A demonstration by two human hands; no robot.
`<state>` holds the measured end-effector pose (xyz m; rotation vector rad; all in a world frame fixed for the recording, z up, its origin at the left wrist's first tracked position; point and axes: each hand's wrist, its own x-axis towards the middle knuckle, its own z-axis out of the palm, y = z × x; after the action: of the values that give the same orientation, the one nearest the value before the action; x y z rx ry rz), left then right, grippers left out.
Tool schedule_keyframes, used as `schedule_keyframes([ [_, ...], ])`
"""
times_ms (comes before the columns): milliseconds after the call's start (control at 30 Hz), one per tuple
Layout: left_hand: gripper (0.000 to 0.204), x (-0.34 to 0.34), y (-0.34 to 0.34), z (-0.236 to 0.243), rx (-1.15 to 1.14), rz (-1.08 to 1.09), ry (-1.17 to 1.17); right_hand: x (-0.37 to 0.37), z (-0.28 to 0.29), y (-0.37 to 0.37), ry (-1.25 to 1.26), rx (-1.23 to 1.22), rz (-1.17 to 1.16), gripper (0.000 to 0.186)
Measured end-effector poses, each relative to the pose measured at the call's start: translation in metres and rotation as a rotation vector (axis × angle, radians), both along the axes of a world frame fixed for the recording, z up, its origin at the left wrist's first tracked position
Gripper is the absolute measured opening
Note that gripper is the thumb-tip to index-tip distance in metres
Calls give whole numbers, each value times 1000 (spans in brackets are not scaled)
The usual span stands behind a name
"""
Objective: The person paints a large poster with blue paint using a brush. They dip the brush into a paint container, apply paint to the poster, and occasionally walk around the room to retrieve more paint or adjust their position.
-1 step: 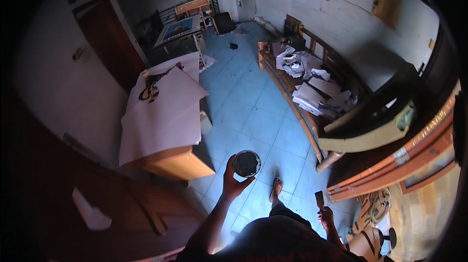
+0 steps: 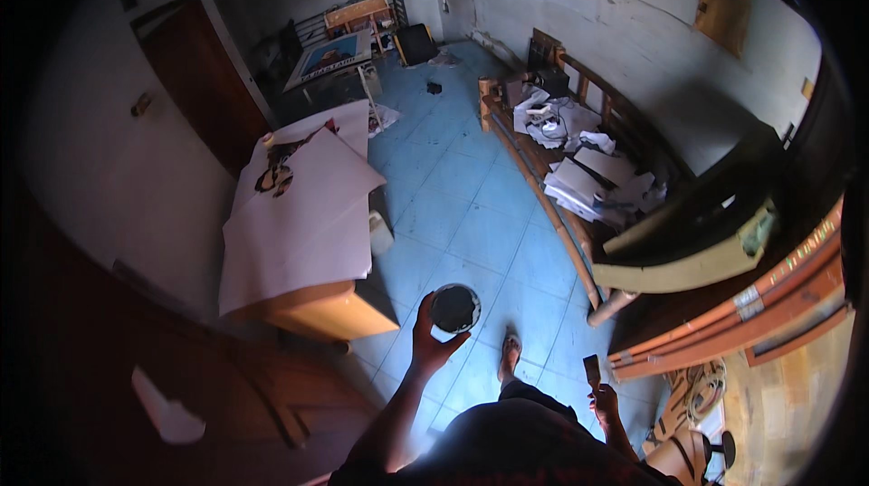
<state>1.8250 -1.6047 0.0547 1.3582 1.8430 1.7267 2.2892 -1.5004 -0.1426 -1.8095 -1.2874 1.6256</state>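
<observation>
1. Evidently the left grip (image 2: 433, 341) is grasping a round tub (image 2: 444, 335) by its left and near side, holding it up over the blue tiled floor (image 2: 453, 214), with dark contents (image 2: 454, 308) showing inside.
2. Meanwhile the right grip (image 2: 605, 405) is wrapped around the handle of a flat brush (image 2: 593, 366), lower and farther right, the brush head pointing up and away from the body.
3. A spill looks the likeliest mishap: the tub has no cover, so a dipped left wrist or a jolting step could tip the contents out.
4. Only one side of the tub is supported; should the fingers slacken, it could drop onto the tiles near the person's foot (image 2: 510, 355).
5. A swing of the left arm toward the desk (image 2: 335, 309) could stain the white sheets (image 2: 308, 214) spread across it and overhanging its edge.
6. On the other side, the brush is near the orange wooden panel (image 2: 724, 328); an outward sweep of the right arm might knock or smear it.
7. Bristles and handle are dim, so I can't tell whether the brush is wet; drips would be a risk if it is.
</observation>
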Motion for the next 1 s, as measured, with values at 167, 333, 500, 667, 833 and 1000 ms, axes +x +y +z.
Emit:
schedule_keyframes([
  [167,89,-76,82,-39,-90,212,97,-127,9,183,22,60,143,13],
  [333,92,-142,138,-74,-72,472,-200,-319,56,384,60,129,450,10],
  [500,98,-248,232,-108,-130,589,-210,-506,73,528,146,130,536,30],
  [667,96,-407,386,-73,-81,443,-68,-633,88,612,178,67,480,27],
  [833,88,-575,573,-13,-39,127,-143,-705,112,688,106,101,431,28],
  [1000,92,-698,755,-12,12,45,-92,-783,106,791,102,103,322,27],
])
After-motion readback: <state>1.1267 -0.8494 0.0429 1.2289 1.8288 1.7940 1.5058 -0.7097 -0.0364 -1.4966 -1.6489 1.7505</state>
